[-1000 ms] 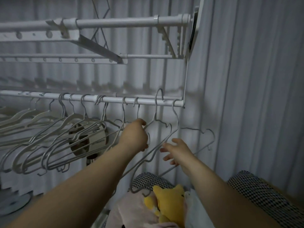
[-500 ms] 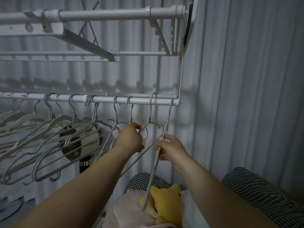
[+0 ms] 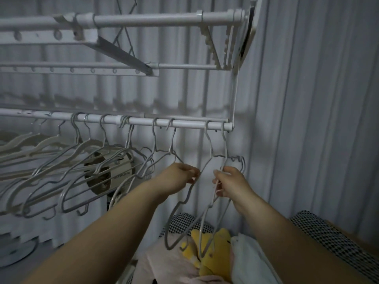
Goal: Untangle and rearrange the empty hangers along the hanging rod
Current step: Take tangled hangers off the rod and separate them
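Hands: the last hanger [image 3: 225, 147] is gripped by the right hand [image 3: 231, 183], the next hanger [image 3: 209, 145] is pinched by the left hand [image 3: 178, 178] | Where: both are hung at the right end of the rod [image 3: 184, 123] | Tip: they should be pulled apart slowly, with the hooks kept on the rod.

the hanging rod [image 3: 184, 124] across the middle looks like smooth white-coated metal with a faint sheen. the wire hangers [image 3: 209, 145] are thin grey metal, matt-coated; the thicker hangers [image 3: 37, 144] at left look like smooth cream plastic. the curtain [image 3: 317, 119] at right is matt pleated cloth. lower right: woven houndstooth fabric [image 3: 332, 238] and a fuzzy yellow plush toy [image 3: 217, 251].
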